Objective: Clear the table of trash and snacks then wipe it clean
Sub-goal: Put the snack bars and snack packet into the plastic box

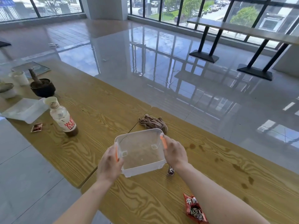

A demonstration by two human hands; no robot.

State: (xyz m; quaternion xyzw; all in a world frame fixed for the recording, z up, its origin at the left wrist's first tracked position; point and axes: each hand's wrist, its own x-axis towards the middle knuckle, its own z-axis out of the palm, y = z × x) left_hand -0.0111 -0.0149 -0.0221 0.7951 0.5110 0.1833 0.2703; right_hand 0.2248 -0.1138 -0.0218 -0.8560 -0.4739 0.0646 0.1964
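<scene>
A clear plastic box with orange clips is held just above the wooden table. My left hand grips its left side, my right hand its right side. The box is empty. Behind it lies a crumpled brown cloth. A small dark wrapped snack lies under my right wrist. A red snack packet rests near the front edge beside my right forearm. A nearly empty drink bottle stands at the left, with a small red wrapper beside it. Brown stains mark the table's right part.
At the far left are a clear lid, a dark bowl with a pestle, a white cup and a pale bowl. Another long table stands by the windows across the glossy floor.
</scene>
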